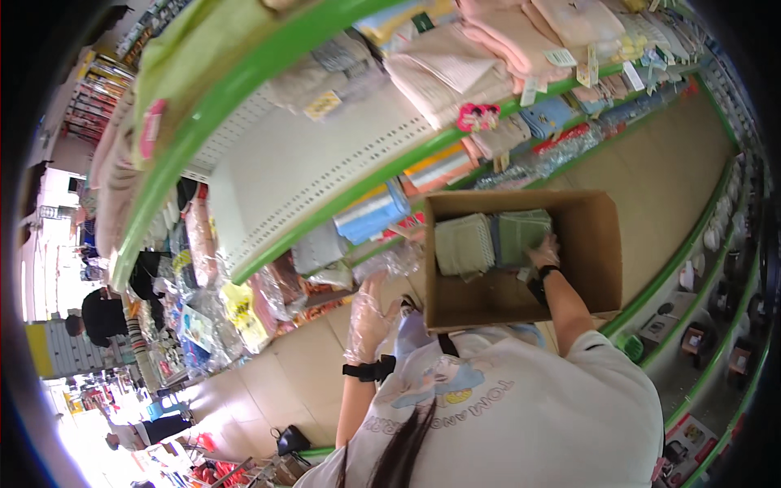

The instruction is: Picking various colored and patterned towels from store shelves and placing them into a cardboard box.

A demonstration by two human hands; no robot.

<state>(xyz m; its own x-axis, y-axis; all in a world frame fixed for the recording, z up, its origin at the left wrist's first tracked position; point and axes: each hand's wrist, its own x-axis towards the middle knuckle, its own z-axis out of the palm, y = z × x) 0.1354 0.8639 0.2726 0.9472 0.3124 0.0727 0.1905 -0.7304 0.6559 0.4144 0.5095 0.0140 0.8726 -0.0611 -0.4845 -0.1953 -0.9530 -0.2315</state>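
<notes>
An uncovered cardboard box (586, 256) stands before me. Inside it lie folded pale green cloths (462, 245), apparently towels, beside a darker green folded stack (522, 235). My right hand (545, 251), in a clear plastic glove, reaches into the box and touches the right side of the darker stack. Whether its fingers grip the cloth is not clear. My left hand (371, 317), also gloved in clear plastic, is raised left of the box with nothing in it, fingers apart, near the shelving. Dark bands circle both wrists.
A green-edged white shelf (317, 158) runs along the left, with pink folded towels (451, 73) farther along. Bagged goods (207, 329) hang at the left. Another shelf unit (677, 348) lines the right side. A person in black (107, 317) is far left; a black bag (293, 440) sits below.
</notes>
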